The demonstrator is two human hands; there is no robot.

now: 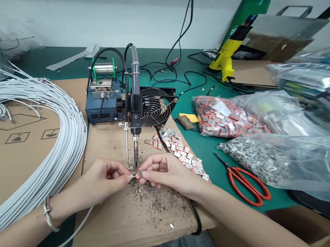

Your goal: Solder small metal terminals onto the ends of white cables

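Note:
Under the tip of a clamped soldering iron [136, 114], my two hands meet over the cardboard. My left hand [107, 178] pinches the end of a white cable [85, 222], whose thin coloured wires show at the fingertips. Between thumb and fingers my right hand [166, 172] grips a small USB connector [139, 175] with orange and metal parts. The wires lie against the connector just below the iron's tip. Whether they are joined I cannot tell. Loose USB connectors [182, 151] are scattered to the right of my right hand.
A blue solder feeder [104, 102] with a solder spool [103, 69] stands behind, beside a black fan [155, 106]. Coiled white cables [67, 122] fill the left. Orange-handled scissors [245, 184], bagged connectors [223, 117] and bagged metal shells [257, 159] lie right. Solder crumbs dot the cardboard [111, 231].

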